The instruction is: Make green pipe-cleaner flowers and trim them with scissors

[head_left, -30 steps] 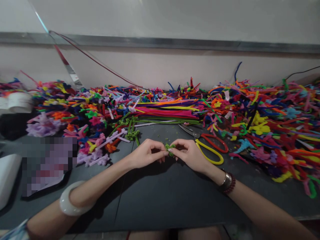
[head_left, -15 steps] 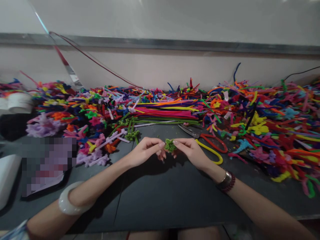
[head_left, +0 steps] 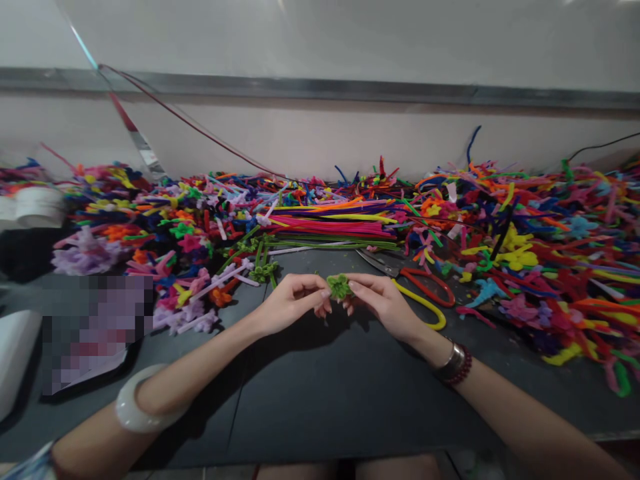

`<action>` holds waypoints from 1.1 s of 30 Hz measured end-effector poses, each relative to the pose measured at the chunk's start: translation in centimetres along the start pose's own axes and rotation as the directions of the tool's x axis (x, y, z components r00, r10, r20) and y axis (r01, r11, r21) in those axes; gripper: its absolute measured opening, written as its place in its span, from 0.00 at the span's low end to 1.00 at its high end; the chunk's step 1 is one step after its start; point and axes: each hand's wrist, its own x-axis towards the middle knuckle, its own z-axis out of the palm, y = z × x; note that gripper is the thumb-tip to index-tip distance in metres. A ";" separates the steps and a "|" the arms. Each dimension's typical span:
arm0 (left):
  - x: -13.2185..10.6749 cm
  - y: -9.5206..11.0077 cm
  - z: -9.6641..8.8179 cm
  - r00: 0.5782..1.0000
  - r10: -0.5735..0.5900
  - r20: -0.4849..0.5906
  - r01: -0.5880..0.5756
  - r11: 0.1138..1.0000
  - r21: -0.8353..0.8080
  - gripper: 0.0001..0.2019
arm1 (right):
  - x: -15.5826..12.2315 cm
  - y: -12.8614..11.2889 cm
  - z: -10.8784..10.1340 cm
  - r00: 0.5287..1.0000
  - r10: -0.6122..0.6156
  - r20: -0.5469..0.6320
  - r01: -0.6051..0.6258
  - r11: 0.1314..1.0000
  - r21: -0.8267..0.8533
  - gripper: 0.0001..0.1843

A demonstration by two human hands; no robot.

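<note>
The left hand (head_left: 293,305) and right hand (head_left: 383,303) gripped the green pipe-cleaner tuft (head_left: 340,287) between their fingertips; compared with the earlier view, the tuft had turned, presenting a broader face between the hands.

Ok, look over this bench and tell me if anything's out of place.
Small green crumbs lie loose on the dark tabletop, just beyond the left hand and right hand. They look odd because they're shed bits on the bare surface, near the green pipe-cleaner bundle the hands pinch.

My dark workbench (head_left: 350,400) is heaped with colourful pipe cleaners (head_left: 330,227), and red-and-yellow-handled scissors (head_left: 400,270) lie among them.
</note>
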 end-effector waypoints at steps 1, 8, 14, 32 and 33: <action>0.0 0.0 0.0 1.000 -0.002 -0.002 0.002 1.000 -0.002 0.09 | 0.1 0.0 0.0 1.000 -0.005 -0.019 0.005 1.000 -0.003 0.12; 0.0 -0.1 0.2 0.999 -0.036 -0.029 0.035 0.999 -0.029 0.08 | 0.4 -0.3 0.0 0.993 0.028 -0.117 -0.044 0.989 -0.140 0.06; 0.2 -0.1 0.3 0.997 -0.023 -0.076 0.015 0.996 -0.092 0.07 | 0.3 -0.1 0.0 0.993 0.012 -0.121 -0.037 0.977 -0.208 0.08; -0.2 -0.4 0.2 0.998 -0.055 -0.017 0.058 0.962 0.266 0.10 | -0.2 0.1 0.1 0.998 -0.068 0.006 0.060 0.840 -0.539 0.08; -0.2 -0.4 0.2 0.999 -0.049 -0.021 0.053 0.962 0.269 0.09 | -0.3 0.0 0.1 0.997 -0.072 0.018 0.070 0.831 -0.551 0.07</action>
